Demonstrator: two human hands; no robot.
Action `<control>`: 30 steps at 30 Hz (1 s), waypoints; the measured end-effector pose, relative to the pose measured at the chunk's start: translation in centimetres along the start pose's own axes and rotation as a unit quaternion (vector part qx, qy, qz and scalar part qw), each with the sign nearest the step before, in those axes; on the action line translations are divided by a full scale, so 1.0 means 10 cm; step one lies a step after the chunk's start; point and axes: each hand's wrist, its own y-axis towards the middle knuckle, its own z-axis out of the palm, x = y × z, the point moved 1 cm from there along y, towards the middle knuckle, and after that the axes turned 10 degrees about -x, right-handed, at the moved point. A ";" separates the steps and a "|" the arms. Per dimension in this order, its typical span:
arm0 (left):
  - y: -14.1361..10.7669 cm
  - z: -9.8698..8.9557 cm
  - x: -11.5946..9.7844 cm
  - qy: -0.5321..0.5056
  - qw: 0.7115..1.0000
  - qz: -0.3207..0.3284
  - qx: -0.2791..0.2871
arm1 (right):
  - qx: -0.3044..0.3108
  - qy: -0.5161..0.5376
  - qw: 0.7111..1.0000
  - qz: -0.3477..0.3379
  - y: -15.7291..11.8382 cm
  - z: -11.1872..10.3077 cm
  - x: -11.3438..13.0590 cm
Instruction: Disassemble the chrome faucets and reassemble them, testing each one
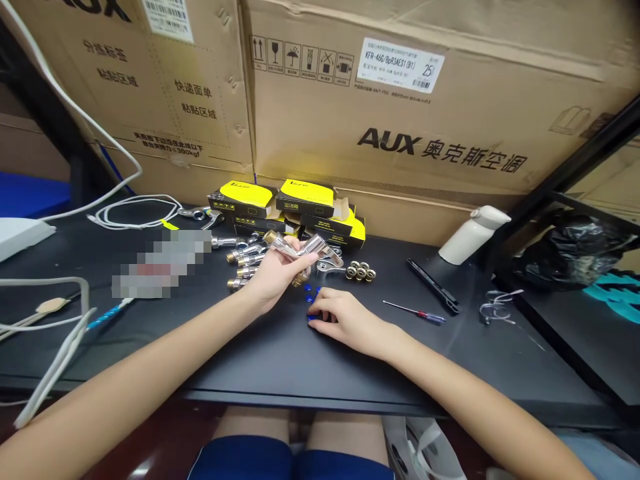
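Note:
My left hand is closed round a chrome angle valve with a brass threaded end, lifted above the black tabletop. My right hand rests low on the table, thumb and fingers pinched on a small blue cap, mostly covered by the fingertips. Just beyond those fingertips lie several loose blue caps. Behind my left hand, more chrome valves with brass ends lie in a row. Several round brass-coloured fittings sit grouped right of the held valve, near a chrome lever handle.
Yellow-and-black boxes are stacked at the back, before large cardboard cartons. To the right are a screwdriver, a black pen-like tool, a white bottle and glasses. White cables lie at left.

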 end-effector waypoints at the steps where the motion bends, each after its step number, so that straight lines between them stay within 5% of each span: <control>1: 0.00 0.00 -0.01 -0.010 1.000 -0.004 0.001 | -0.001 -0.008 1.000 0.005 0.00 0.01 0.01; 10: 0.01 -0.03 0.02 -0.060 0.995 -0.082 0.005 | 0.030 0.067 0.994 0.079 -0.04 -0.06 0.09; 18: -0.05 0.03 -0.02 0.000 0.998 -0.031 0.050 | 0.046 0.253 0.959 0.118 -0.07 -0.23 0.16; 25: -0.14 0.05 -0.05 0.071 0.987 0.026 0.140 | -0.316 0.386 0.865 0.052 -0.03 -0.56 0.19; 30: -0.21 0.06 -0.10 0.110 0.976 0.058 0.181 | -0.343 0.379 0.855 0.094 -0.04 -0.53 0.16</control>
